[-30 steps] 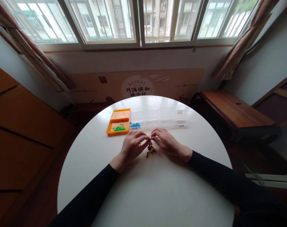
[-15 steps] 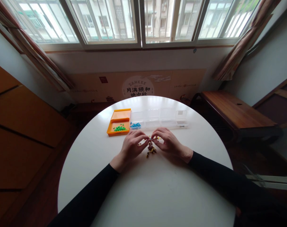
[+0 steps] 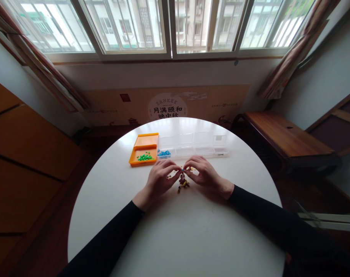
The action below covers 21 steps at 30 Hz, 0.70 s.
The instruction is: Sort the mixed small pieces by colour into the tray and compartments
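Observation:
My left hand (image 3: 160, 177) and my right hand (image 3: 203, 173) meet fingertip to fingertip over the table, both pinching a tiny blue piece (image 3: 182, 169). Its exact kind is too small to make out. Below the fingers lies a loose pile of small brown and yellow pieces (image 3: 183, 183), partly hidden by the hands. Just beyond, an open orange box (image 3: 134, 163) holds small green pieces (image 3: 145, 156). Beside it stands an open clear plastic case with compartments (image 3: 202, 152); its leftmost compartment contains small blue pieces (image 3: 163, 153).
Everything rests on a round white table (image 3: 175, 238). A wooden bench (image 3: 296, 132) stands to the right, and a wooden cabinet (image 3: 24, 154) to the left. Behind the table are a printed panel (image 3: 105, 102) and a barred window (image 3: 128, 27).
The view has shifted slightly. Both hands stay together in the same pinch, and the blue piece shows a little more clearly between the fingertips.

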{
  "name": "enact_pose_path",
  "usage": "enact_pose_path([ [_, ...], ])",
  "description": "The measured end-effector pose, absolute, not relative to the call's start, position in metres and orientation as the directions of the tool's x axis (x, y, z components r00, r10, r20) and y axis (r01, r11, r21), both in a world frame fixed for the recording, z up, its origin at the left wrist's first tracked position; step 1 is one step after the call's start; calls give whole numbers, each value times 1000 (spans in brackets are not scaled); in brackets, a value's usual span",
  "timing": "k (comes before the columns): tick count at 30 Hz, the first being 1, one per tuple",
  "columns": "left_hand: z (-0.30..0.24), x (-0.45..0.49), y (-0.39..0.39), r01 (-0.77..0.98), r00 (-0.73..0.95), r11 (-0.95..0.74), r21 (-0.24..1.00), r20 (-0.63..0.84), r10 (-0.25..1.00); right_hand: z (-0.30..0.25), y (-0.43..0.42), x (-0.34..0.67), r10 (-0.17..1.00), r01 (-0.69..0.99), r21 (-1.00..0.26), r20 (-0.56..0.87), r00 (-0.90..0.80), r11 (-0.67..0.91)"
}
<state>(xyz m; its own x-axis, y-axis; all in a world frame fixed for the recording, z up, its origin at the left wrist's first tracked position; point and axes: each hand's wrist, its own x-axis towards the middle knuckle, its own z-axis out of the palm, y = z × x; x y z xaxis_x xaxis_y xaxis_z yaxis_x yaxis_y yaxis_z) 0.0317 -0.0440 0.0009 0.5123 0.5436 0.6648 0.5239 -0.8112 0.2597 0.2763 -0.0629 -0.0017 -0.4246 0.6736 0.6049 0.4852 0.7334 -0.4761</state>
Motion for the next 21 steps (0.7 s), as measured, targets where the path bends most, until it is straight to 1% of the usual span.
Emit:
enact_pose_path([
  [21, 1, 32, -44, 521, 497, -803, 289, 662, 561, -2, -64, 276, 685, 496, -481, 593, -423, 723],
])
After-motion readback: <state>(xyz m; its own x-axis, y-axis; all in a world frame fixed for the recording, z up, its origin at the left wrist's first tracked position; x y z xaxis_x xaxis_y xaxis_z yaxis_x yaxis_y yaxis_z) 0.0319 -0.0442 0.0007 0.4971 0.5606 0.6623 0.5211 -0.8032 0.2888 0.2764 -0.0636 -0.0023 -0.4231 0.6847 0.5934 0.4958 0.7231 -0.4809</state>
